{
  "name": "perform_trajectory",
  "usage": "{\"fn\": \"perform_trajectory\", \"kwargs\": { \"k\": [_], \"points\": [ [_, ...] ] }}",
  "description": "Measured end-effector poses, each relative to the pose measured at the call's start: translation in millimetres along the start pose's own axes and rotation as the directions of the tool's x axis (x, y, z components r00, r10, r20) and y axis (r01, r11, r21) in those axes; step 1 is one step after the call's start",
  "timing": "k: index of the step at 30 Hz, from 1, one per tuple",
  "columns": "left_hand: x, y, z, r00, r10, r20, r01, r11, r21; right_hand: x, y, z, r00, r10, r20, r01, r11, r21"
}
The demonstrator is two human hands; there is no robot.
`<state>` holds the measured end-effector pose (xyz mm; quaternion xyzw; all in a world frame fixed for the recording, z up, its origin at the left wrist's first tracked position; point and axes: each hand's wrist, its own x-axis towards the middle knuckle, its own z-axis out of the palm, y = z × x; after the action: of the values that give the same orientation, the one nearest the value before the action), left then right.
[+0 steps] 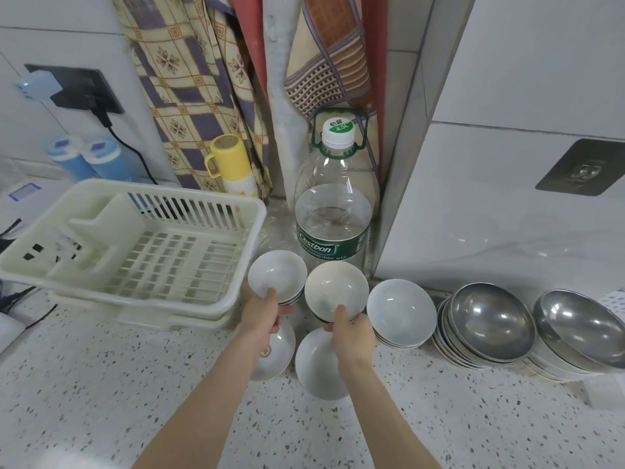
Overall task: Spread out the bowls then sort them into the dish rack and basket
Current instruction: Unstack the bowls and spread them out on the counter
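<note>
Spreading step: the left hand (pixel 262 314) pinches one white bowl (pixel 277 277), the right hand (pixel 351 333) another bowl (pixel 336 289), perhaps short stacks; next, set them apart along the counter (pixel 101 384) back edge.

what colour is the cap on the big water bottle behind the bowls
White, with a green label on top reading 4.5L, on the water bottle's cap; the head view shows it clearly.
</note>
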<state>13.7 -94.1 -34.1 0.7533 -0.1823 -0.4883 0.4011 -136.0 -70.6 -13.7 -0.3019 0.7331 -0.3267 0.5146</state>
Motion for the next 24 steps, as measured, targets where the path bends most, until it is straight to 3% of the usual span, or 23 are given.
{"fn": "perform_trajectory", "kwargs": {
  "k": [12,24],
  "points": [
    [-6,-4,-3,0.998,0.059,0.002,-0.059,0.990,-0.129,-12,-2,23,0.982,0.002,-0.190,0.033,0.983,0.182],
    [-35,-1,-19,0.988,0.120,0.101,-0.094,0.969,-0.228,-46,4,4,0.979,-0.061,-0.193,0.113,0.956,0.269]
  ]
}}
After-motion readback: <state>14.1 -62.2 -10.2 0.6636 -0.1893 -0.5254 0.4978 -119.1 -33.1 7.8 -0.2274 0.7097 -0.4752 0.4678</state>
